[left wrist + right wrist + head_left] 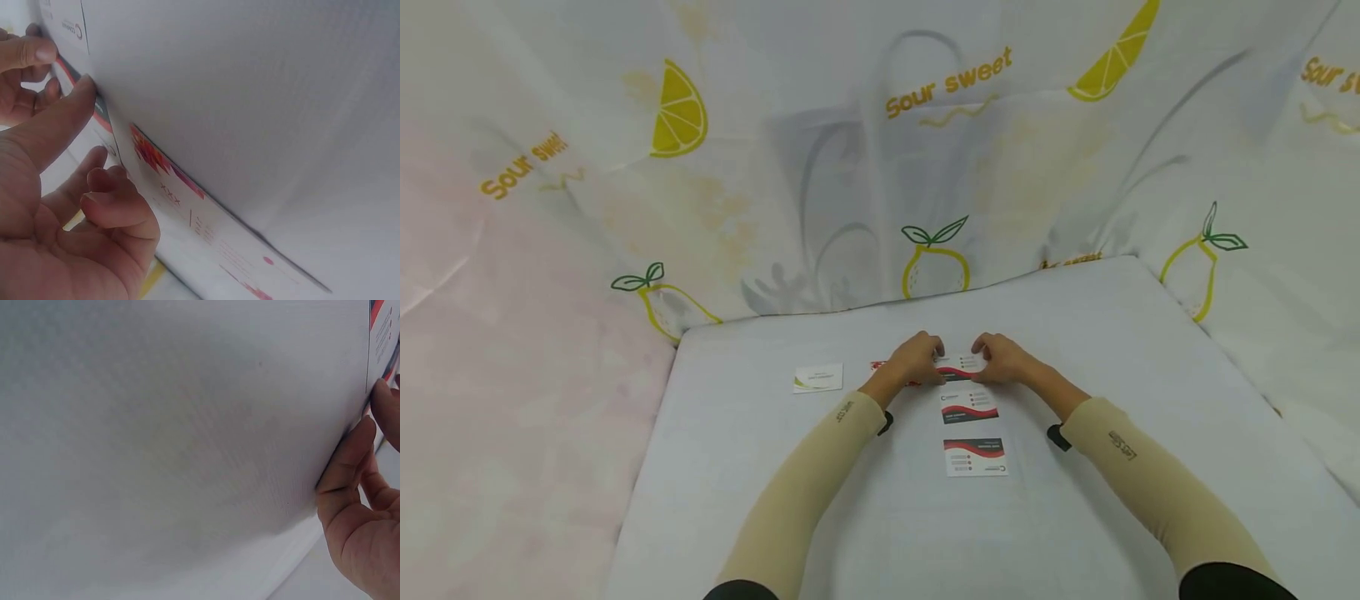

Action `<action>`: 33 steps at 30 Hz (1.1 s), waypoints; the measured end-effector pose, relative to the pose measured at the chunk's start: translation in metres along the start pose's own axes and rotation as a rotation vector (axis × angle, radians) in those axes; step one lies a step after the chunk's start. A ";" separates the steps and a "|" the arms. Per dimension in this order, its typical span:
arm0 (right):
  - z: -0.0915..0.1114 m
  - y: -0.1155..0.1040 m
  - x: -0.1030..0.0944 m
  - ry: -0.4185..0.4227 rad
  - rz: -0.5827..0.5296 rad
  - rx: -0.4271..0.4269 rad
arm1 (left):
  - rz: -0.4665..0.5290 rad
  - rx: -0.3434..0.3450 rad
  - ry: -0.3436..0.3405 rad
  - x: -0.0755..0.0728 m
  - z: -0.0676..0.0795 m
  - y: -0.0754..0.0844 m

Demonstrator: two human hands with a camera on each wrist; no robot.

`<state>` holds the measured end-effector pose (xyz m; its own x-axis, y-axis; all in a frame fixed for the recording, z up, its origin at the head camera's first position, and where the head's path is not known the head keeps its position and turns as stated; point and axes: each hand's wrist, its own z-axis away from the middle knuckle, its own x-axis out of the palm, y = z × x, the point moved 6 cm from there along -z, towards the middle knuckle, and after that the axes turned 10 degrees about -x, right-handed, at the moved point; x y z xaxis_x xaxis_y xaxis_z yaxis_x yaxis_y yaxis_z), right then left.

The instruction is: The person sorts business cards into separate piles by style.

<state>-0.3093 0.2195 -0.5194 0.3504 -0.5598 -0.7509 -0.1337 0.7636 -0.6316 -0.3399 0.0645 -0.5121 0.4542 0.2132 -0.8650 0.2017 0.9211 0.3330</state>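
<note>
A red, white and dark grey business card (958, 367) lies at the far end of a column of similar cards. My left hand (916, 358) holds its left side with thumb and curled fingers. At the opposite side, my right hand (1002, 360) grips the edge the same way, thumb at the near corner. Just nearer lies a second red and grey card (970, 407). A white card with a red and pink pattern (206, 219) sits beside the left hand in the left wrist view; in the head view that hand partly hides it.
A third red and grey card (976, 458) lies closest to me, its dark band at the far side. To the left is a white card with a green corner (818, 377). Lemon-printed cloth (850, 183) hangs behind the white table (745, 467).
</note>
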 end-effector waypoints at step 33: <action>0.025 0.010 -0.007 0.051 -0.197 0.019 | 0.048 0.145 -0.005 -0.011 0.036 0.008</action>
<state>-0.2900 0.2391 -0.5159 0.3207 -0.7142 -0.6222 -0.0494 0.6433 -0.7640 -0.3124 0.0575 -0.4865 0.4710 0.2538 -0.8448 0.3028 0.8530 0.4251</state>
